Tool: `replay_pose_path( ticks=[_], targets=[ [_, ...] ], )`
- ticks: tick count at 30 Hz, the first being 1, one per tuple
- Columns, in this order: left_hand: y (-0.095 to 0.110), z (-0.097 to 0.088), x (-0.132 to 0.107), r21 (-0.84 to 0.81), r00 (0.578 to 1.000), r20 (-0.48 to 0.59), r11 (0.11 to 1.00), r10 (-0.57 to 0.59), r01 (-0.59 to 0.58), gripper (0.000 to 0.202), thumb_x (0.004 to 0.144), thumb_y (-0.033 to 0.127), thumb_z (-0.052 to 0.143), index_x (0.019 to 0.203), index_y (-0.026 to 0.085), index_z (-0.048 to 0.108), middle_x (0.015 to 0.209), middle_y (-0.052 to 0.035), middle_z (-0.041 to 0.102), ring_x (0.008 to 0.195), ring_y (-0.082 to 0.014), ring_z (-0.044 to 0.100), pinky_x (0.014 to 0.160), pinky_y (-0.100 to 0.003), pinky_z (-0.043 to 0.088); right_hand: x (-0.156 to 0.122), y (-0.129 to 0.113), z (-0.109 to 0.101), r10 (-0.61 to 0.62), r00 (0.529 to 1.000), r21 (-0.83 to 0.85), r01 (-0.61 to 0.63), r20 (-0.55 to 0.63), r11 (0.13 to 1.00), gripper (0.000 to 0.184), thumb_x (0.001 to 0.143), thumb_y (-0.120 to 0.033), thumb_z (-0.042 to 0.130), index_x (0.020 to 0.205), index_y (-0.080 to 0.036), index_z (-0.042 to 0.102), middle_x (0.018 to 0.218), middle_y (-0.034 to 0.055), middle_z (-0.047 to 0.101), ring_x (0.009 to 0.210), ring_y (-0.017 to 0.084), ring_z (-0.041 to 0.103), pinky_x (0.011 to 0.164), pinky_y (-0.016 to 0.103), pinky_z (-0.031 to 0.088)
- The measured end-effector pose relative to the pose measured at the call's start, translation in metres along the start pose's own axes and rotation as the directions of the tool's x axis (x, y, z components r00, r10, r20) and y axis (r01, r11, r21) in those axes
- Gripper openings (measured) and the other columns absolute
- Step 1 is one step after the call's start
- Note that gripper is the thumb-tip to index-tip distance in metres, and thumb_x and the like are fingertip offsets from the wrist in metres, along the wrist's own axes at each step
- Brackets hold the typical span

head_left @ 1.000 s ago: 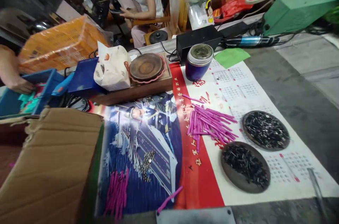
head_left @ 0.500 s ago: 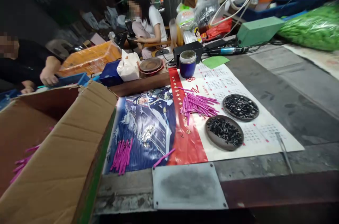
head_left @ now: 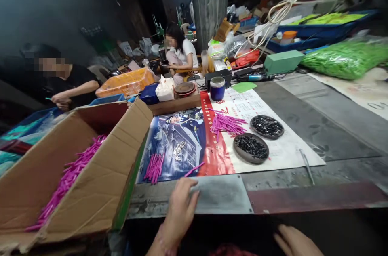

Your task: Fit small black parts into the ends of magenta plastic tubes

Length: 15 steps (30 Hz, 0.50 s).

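My left hand [head_left: 179,211] rests flat on the front edge of the table, fingers stretched onto a grey metal plate [head_left: 224,194]; it holds nothing. My right hand [head_left: 295,241] shows only in part at the bottom edge, below the table, fingers loosely extended and empty. Just beyond my left hand lie a single pink stick [head_left: 194,169] and a small bunch of pink sticks [head_left: 154,166] on a poster [head_left: 172,147]. A larger heap of pink sticks [head_left: 227,122] lies farther back, beside two round dishes of black parts [head_left: 251,147] [head_left: 267,126].
An open cardboard box [head_left: 91,175] holding pink sticks stands at the left. A blue jar [head_left: 217,88], tissue pack [head_left: 165,89], wooden tray, orange crate [head_left: 125,82] and green box [head_left: 283,61] sit at the back. Two other people sit behind. A metal tool [head_left: 307,161] lies right.
The camera has pulled back and tilted up, so the table looks smaller and farther. Both my hands have come into view at the bottom; the box's pink contents now show.
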State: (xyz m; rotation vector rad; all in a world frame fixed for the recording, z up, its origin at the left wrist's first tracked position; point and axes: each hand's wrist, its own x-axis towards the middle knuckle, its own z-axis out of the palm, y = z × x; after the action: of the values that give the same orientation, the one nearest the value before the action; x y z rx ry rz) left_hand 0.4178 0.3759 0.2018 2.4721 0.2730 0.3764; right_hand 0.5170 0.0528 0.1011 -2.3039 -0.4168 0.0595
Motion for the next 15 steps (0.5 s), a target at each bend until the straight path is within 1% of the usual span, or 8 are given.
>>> replay_pose_path(
  ticks=[1,3,4,6,8,10,11,15],
  targets=[
    [-0.002,0.009,0.016,0.018,1.000,-0.022,1.000,-0.007,0.007,0.021,0.092,0.019,0.056,0.108,0.021,0.069,0.104,-0.0097,0.071,0.099,-0.0261,0.066,0.088,-0.038,0.054,0.000,-0.011,-0.003,-0.074,0.995,0.046,0.071,0.066,0.996,0.006,0.089,-0.039,0.071,0.086,-0.036,0.074,0.088,0.0035,0.076,0.077,0.024,0.075,0.060,0.029,0.060],
    [-0.010,0.027,0.043,0.047,0.996,-0.080,0.998,-0.047,0.051,0.022,0.090,0.016,0.056,0.107,0.021,0.068,0.102,-0.0109,0.067,0.098,-0.0287,0.062,0.088,-0.043,0.051,-0.001,-0.041,-0.010,-0.282,0.935,0.204,0.240,0.215,0.949,0.017,0.095,-0.039,0.059,0.098,-0.033,0.075,0.090,0.0042,0.078,0.078,0.023,0.077,0.068,0.028,0.064],
    [-0.013,0.034,0.053,0.052,0.992,-0.102,0.996,-0.069,0.075,0.020,0.090,0.015,0.056,0.104,0.020,0.068,0.100,-0.0111,0.066,0.098,-0.0294,0.060,0.088,-0.044,0.050,0.000,-0.059,-0.013,-0.337,0.911,0.246,0.279,0.238,0.928,0.020,0.098,-0.037,0.055,0.103,-0.031,0.073,0.095,0.0046,0.079,0.082,0.022,0.077,0.072,0.026,0.063],
    [-0.018,0.043,0.065,0.046,0.985,-0.135,0.993,-0.105,0.112,0.013,0.090,0.014,0.056,0.093,0.020,0.066,0.094,-0.0102,0.063,0.096,-0.0292,0.058,0.086,-0.044,0.048,0.009,-0.092,-0.015,-0.378,0.908,0.237,0.333,0.179,0.912,0.023,0.101,-0.034,0.049,0.104,-0.026,0.070,0.099,0.0060,0.077,0.089,0.020,0.076,0.078,0.025,0.062],
    [-0.019,0.047,0.069,0.017,0.981,-0.150,0.991,-0.127,0.131,0.013,0.089,0.012,0.056,0.081,0.021,0.062,0.088,-0.0085,0.061,0.092,-0.0281,0.057,0.085,-0.042,0.046,0.030,-0.116,-0.008,-0.410,0.906,0.141,0.394,0.104,0.908,0.029,0.104,-0.034,0.041,0.104,-0.022,0.067,0.096,0.0088,0.076,0.089,0.020,0.075,0.077,0.026,0.061],
    [-0.018,0.045,0.068,-0.030,0.977,-0.161,0.990,-0.141,0.138,0.017,0.088,0.011,0.055,0.075,0.021,0.058,0.085,-0.0072,0.060,0.090,-0.0270,0.057,0.084,-0.041,0.046,0.061,-0.131,0.006,-0.390,0.913,-0.064,0.399,0.121,0.915,0.033,0.105,-0.031,0.035,0.103,-0.019,0.066,0.097,0.0116,0.074,0.092,0.021,0.073,0.081,0.030,0.060],
    [-0.018,0.042,0.066,-0.059,0.975,-0.166,0.988,-0.148,0.140,0.017,0.089,0.011,0.055,0.075,0.021,0.057,0.084,-0.0069,0.060,0.089,-0.0265,0.057,0.084,-0.040,0.046,0.078,-0.135,0.015,-0.379,0.915,-0.115,0.395,0.138,0.912,0.032,0.105,-0.028,0.035,0.104,-0.018,0.066,0.099,0.0127,0.074,0.094,0.022,0.072,0.083,0.032,0.059],
    [-0.020,0.027,0.049,-0.213,0.969,-0.169,0.966,-0.183,0.145,0.014,0.095,0.020,0.048,0.083,0.021,0.056,0.083,-0.0051,0.062,0.081,-0.0231,0.061,0.079,-0.036,0.048,0.139,-0.147,0.050,-0.357,0.904,-0.271,0.414,0.236,0.869,0.017,0.101,-0.022,0.051,0.102,-0.015,0.067,0.102,0.0108,0.072,0.096,0.021,0.069,0.086,0.035,0.056]
  ],
)
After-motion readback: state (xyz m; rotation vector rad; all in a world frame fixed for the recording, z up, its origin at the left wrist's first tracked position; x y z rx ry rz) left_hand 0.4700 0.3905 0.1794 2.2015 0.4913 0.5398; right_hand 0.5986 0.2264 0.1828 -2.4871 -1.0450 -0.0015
